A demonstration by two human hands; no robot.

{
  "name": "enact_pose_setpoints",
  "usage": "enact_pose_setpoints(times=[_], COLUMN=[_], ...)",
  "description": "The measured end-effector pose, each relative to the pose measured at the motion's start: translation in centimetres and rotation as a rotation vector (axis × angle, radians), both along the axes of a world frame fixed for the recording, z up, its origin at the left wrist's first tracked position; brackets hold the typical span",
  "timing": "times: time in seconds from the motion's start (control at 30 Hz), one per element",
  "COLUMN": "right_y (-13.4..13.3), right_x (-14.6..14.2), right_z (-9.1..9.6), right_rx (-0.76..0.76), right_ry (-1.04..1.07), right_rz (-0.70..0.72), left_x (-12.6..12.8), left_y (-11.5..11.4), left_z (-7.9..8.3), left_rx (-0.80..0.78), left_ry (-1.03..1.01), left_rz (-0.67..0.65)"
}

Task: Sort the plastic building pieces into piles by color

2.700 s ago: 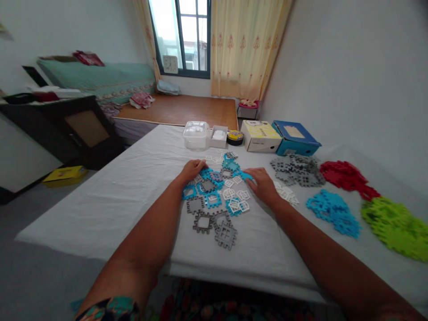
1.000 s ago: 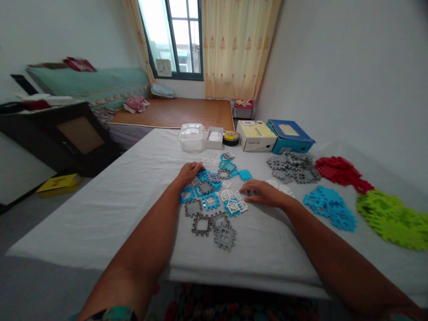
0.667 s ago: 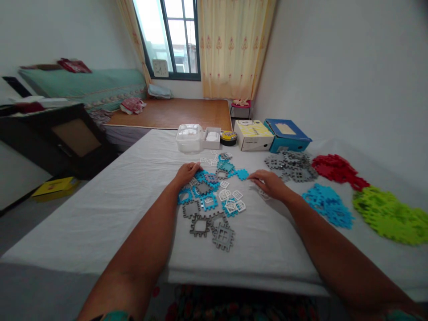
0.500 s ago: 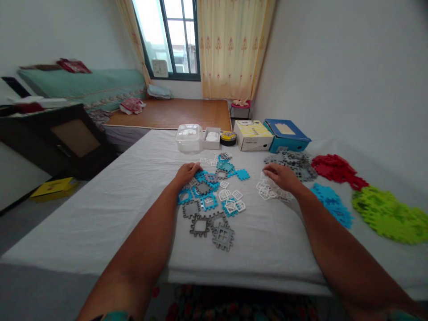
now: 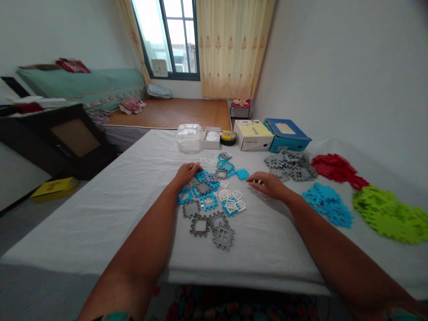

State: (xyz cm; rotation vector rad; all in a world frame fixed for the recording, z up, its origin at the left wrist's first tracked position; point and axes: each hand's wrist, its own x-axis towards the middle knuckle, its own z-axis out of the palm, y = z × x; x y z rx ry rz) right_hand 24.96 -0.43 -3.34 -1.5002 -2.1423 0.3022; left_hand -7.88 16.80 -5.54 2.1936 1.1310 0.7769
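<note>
My left hand (image 5: 187, 174) rests at the left edge of the mixed pile, fingers curled together; whatever they may hold is hidden. Beside it lie blue and grey toothed plastic building panels, among them a blue square frame (image 5: 209, 202) and a grey square frame (image 5: 200, 226). My right hand (image 5: 270, 185) is closed in a pinch, its fingertips close to a solid blue panel (image 5: 242, 174). Something whitish shows between those fingers, too small to name. Small white window lattices (image 5: 230, 204) lie between the hands, and others are partly hidden under my right hand.
To the right are sorted heaps: grey panels (image 5: 290, 165), red panels (image 5: 336, 169), blue panels (image 5: 327, 205) and green panels (image 5: 389, 214). Along the back stand a clear plastic tub (image 5: 189, 139), a round tin (image 5: 228, 138), a yellow-white box (image 5: 253, 136) and a blue box (image 5: 287, 136).
My right hand has moved left and slightly nearer, from beside the grey heap toward the mixed pile. White lattices that showed below it are now mostly covered. My left hand has stayed put.
</note>
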Motion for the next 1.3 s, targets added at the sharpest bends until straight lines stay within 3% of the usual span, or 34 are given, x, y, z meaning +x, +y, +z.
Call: enact_pose_setpoints(times=[0.1, 0.17, 0.53, 0.77, 1.0, 1.17, 1.3], right_y=[-0.5, -0.6, -0.5, -0.7, -0.2, -0.3, -0.4], right_x=[-2.8, -3.7, -4.5, -4.9, -1.2, 2.7, 3.2], right_z=[-0.4, -0.5, -0.6, -0.3, 0.2, 1.2, 1.3], right_rx=[-0.054, -0.047, -0.041, 0.047, 0.056, -0.009, -0.023], right_ry=[-0.032, -0.073, -0.25, -0.349, -0.209, -0.206, -0.197], right_rz=[0.246, 0.306, 0.164, 0.123, -0.082, -0.096, -0.135], left_x=[0.0, 0.0, -0.1, -0.1, -0.1, 0.0, 0.0], left_y=[0.1, 0.1, 0.3, 0.2, 0.2, 0.3, 0.2], left_z=[0.0, -0.1, -0.3, -0.3, -0.3, -0.3, -0.3], left_rx=[0.007, 0.011, 0.013, 0.012, 0.011, 0.018, 0.016], left_ry=[0.006, 0.005, -0.012, -0.018, -0.011, 0.001, -0.002], left_rz=[-0.001, -0.002, 0.003, 0.003, 0.002, -0.007, -0.015])
